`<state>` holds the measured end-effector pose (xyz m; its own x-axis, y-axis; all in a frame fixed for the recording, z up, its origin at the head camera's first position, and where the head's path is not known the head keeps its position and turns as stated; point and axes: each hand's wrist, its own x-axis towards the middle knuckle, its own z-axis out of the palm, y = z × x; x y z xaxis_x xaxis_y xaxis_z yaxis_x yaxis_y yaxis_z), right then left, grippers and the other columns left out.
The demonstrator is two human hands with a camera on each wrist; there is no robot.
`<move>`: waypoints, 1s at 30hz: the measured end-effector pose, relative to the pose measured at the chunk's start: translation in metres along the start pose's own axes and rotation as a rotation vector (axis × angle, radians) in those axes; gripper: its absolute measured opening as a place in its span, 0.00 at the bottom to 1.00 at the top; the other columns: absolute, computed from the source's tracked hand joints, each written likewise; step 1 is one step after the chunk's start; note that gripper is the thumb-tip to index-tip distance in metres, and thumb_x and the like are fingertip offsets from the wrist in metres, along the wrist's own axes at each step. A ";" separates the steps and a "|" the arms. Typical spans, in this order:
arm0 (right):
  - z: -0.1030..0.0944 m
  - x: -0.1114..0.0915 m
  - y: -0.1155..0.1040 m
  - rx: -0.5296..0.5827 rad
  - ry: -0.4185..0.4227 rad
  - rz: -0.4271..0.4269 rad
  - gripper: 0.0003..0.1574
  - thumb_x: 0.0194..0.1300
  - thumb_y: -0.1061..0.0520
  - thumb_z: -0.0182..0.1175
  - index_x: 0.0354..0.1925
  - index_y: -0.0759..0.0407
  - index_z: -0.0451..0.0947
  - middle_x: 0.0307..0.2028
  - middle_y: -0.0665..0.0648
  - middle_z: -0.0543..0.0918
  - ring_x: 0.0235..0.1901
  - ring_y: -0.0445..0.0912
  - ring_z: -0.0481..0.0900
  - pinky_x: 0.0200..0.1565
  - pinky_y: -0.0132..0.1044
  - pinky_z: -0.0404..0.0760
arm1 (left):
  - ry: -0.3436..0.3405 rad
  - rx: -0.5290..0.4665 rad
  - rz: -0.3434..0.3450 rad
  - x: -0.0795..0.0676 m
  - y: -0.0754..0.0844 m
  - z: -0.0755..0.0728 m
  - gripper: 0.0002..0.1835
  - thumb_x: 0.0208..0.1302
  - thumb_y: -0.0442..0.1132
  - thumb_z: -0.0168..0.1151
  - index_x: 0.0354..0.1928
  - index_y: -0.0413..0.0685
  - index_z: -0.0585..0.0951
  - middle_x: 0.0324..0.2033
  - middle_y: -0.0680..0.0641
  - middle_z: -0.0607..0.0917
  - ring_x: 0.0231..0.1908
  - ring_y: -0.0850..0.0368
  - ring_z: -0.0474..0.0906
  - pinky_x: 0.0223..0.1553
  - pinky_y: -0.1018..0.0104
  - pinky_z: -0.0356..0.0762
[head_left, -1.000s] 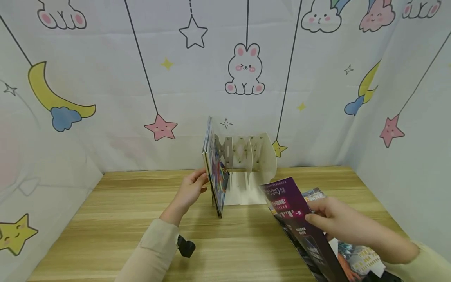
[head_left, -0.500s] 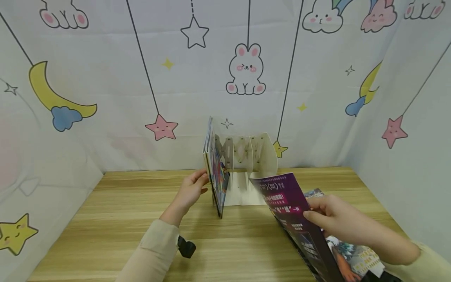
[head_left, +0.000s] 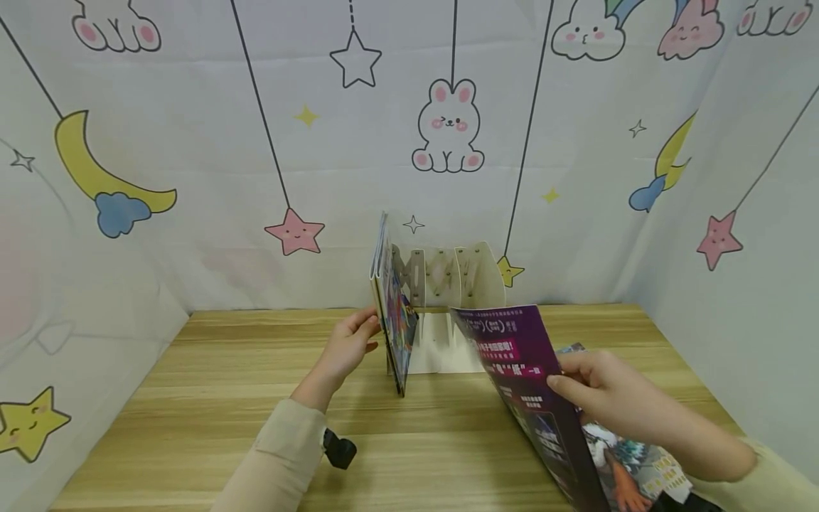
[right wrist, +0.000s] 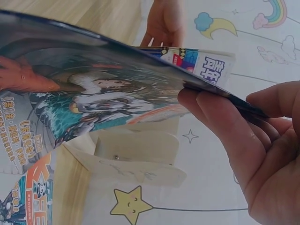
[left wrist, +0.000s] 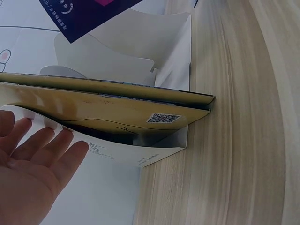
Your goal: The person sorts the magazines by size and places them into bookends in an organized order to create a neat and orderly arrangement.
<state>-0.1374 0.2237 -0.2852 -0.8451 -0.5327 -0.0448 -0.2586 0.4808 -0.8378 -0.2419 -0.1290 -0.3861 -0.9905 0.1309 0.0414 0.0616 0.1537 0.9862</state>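
My left hand (head_left: 342, 352) touches the outer side panel of a white book rack (head_left: 489, 277), its fingers extended in the left wrist view. Several thin magazines (left wrist: 108, 103) with yellowish backs stand against that panel inside the rack. My right hand (head_left: 621, 398) pinches another magazine (head_left: 521, 370) by its edge between thumb and fingers, raised above the table. Its purple back faces the head camera. From the right wrist view, the illustrated side (right wrist: 108, 89) shows, with the thumb and fingers on opposite faces. The lower end of this magazine runs out of the head view.
A magazine with orange lettering (right wrist: 40, 197) lies at lower left in the right wrist view. Colourful printed covers (head_left: 633, 469) show beneath my right forearm. The wooden table (head_left: 211, 405) ends against a patterned cloth backdrop (head_left: 358, 156). Divider plates split the rack into compartments.
My right hand has risen slightly and shifted a little left with the magazine, whose purple back has turned more toward the head camera. My left hand has stayed at the rack's side.
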 end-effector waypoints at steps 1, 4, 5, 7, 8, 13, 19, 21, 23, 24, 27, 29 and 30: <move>0.000 0.000 0.000 0.003 0.004 -0.005 0.19 0.72 0.59 0.49 0.53 0.71 0.75 0.40 0.64 0.86 0.33 0.40 0.85 0.25 0.35 0.85 | 0.001 -0.001 0.001 0.000 0.000 0.000 0.24 0.75 0.38 0.40 0.68 0.35 0.60 0.67 0.34 0.64 0.64 0.38 0.65 0.59 0.49 0.73; 0.001 0.000 0.000 -0.022 0.025 -0.029 0.18 0.72 0.59 0.49 0.53 0.70 0.76 0.38 0.62 0.86 0.30 0.37 0.84 0.23 0.36 0.84 | 0.002 -0.002 -0.001 0.000 0.000 0.000 0.24 0.75 0.38 0.41 0.69 0.35 0.60 0.67 0.34 0.64 0.64 0.38 0.65 0.59 0.49 0.73; 0.001 -0.001 0.000 -0.031 0.032 -0.038 0.18 0.72 0.59 0.49 0.53 0.70 0.76 0.38 0.62 0.86 0.29 0.37 0.83 0.22 0.37 0.84 | 0.002 -0.003 -0.002 0.000 0.000 0.001 0.24 0.75 0.38 0.41 0.69 0.35 0.60 0.67 0.34 0.64 0.64 0.38 0.65 0.59 0.49 0.73; 0.001 -0.001 0.000 -0.028 0.041 -0.048 0.18 0.72 0.60 0.48 0.52 0.70 0.76 0.38 0.63 0.86 0.29 0.37 0.84 0.23 0.37 0.84 | 0.002 -0.004 -0.002 0.000 0.000 0.001 0.24 0.75 0.38 0.41 0.69 0.35 0.60 0.67 0.34 0.64 0.64 0.38 0.65 0.59 0.49 0.73; 0.001 -0.001 0.000 -0.031 0.048 -0.052 0.18 0.72 0.60 0.48 0.52 0.70 0.76 0.38 0.63 0.86 0.29 0.37 0.84 0.23 0.37 0.84 | 0.002 -0.004 -0.002 0.000 0.000 0.001 0.24 0.75 0.38 0.41 0.69 0.35 0.60 0.67 0.34 0.64 0.64 0.38 0.65 0.59 0.49 0.73; 0.003 0.000 0.001 0.012 0.061 -0.070 0.18 0.73 0.61 0.47 0.52 0.73 0.75 0.42 0.69 0.84 0.32 0.41 0.86 0.26 0.37 0.85 | 0.007 -0.006 -0.011 -0.001 0.000 0.000 0.24 0.75 0.39 0.41 0.69 0.36 0.61 0.67 0.35 0.64 0.65 0.39 0.65 0.59 0.49 0.73; 0.005 0.000 0.002 0.049 0.081 -0.109 0.18 0.73 0.62 0.46 0.51 0.75 0.75 0.44 0.73 0.81 0.33 0.42 0.86 0.28 0.38 0.86 | 0.007 -0.009 -0.009 -0.002 0.000 0.000 0.24 0.75 0.38 0.40 0.69 0.35 0.60 0.68 0.35 0.63 0.65 0.38 0.65 0.59 0.48 0.73; 0.005 0.001 0.001 0.053 0.094 -0.108 0.18 0.73 0.62 0.46 0.52 0.75 0.74 0.45 0.74 0.81 0.34 0.42 0.86 0.29 0.37 0.86 | 0.006 -0.014 -0.010 -0.002 0.000 0.001 0.24 0.75 0.38 0.40 0.69 0.35 0.60 0.67 0.35 0.64 0.65 0.39 0.65 0.60 0.49 0.73; 0.005 0.001 0.001 0.057 0.107 -0.097 0.19 0.73 0.62 0.46 0.53 0.75 0.73 0.45 0.74 0.81 0.34 0.42 0.86 0.29 0.37 0.86 | 0.006 -0.014 -0.010 -0.002 0.001 0.001 0.24 0.75 0.38 0.40 0.69 0.35 0.60 0.67 0.35 0.64 0.65 0.39 0.65 0.60 0.48 0.72; 0.006 0.002 0.000 0.059 0.112 -0.094 0.20 0.73 0.62 0.46 0.53 0.76 0.73 0.45 0.74 0.81 0.35 0.42 0.86 0.30 0.37 0.86 | 0.005 -0.014 -0.008 -0.002 0.001 0.001 0.24 0.75 0.38 0.40 0.69 0.35 0.60 0.67 0.35 0.64 0.65 0.39 0.65 0.60 0.48 0.72; 0.006 0.002 -0.001 0.033 0.141 -0.088 0.20 0.73 0.61 0.47 0.54 0.77 0.72 0.43 0.72 0.83 0.33 0.42 0.86 0.29 0.36 0.86 | 0.006 -0.010 -0.006 -0.002 0.001 0.002 0.24 0.75 0.38 0.40 0.69 0.36 0.60 0.67 0.35 0.64 0.65 0.39 0.65 0.60 0.48 0.72; 0.007 0.001 -0.001 0.023 0.154 -0.088 0.20 0.73 0.61 0.47 0.54 0.76 0.72 0.43 0.72 0.83 0.33 0.42 0.86 0.28 0.36 0.86 | 0.006 -0.009 -0.009 -0.002 0.000 0.002 0.24 0.75 0.38 0.40 0.69 0.36 0.61 0.67 0.36 0.64 0.65 0.39 0.65 0.60 0.48 0.73; 0.007 0.001 -0.001 0.019 0.161 -0.087 0.20 0.73 0.61 0.47 0.54 0.76 0.72 0.43 0.72 0.83 0.33 0.41 0.86 0.28 0.36 0.86 | 0.006 -0.009 -0.007 -0.002 0.000 0.002 0.24 0.75 0.38 0.40 0.69 0.36 0.60 0.67 0.36 0.64 0.65 0.39 0.65 0.60 0.48 0.73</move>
<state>-0.1350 0.2178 -0.2883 -0.8843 -0.4525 0.1149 -0.3265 0.4233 -0.8451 -0.2398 -0.1272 -0.3862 -0.9916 0.1241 0.0354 0.0534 0.1456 0.9879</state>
